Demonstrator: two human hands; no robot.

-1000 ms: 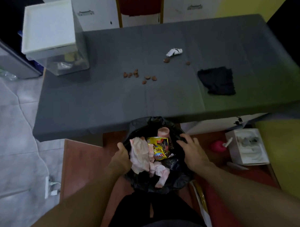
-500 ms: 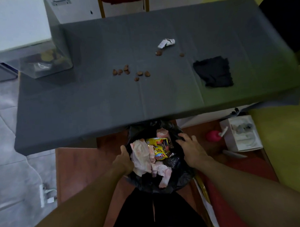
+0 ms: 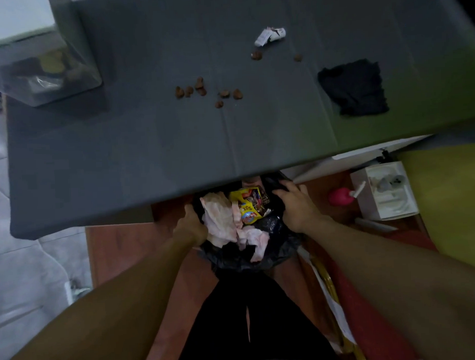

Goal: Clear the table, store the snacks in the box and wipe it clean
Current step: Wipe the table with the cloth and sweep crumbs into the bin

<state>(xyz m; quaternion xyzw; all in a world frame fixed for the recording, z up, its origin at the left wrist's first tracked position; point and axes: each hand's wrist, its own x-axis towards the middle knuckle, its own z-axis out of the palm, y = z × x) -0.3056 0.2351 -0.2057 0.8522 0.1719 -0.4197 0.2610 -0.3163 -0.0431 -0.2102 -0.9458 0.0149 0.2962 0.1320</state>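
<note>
- Head view looks down on my left grip point(image 3: 191, 224) and right grip point(image 3: 296, 207). Each is curled over an opposite side of the rim of the black-lined bin point(image 3: 247, 257), so both are holding it and neither is free.
- Holding two sides is, I judge, so the bin cannot tip and spill the pink tissues point(image 3: 221, 220) and yellow packet point(image 3: 248, 206) heaped inside.
- The bin is low at the near edge of the table point(image 3: 149, 156), its far side hidden under the overhang. I cannot tell whether it rests on the floor.
- Brown snack pieces point(image 3: 201, 89) lie scattered mid-table, with a crumpled white wrapper point(image 3: 270, 36) beyond them.
- The clear box point(image 3: 38, 73) stands at the far left corner, well apart from them.
- A black cloth point(image 3: 354, 88) lies to the right, likely for wiping last.
</note>
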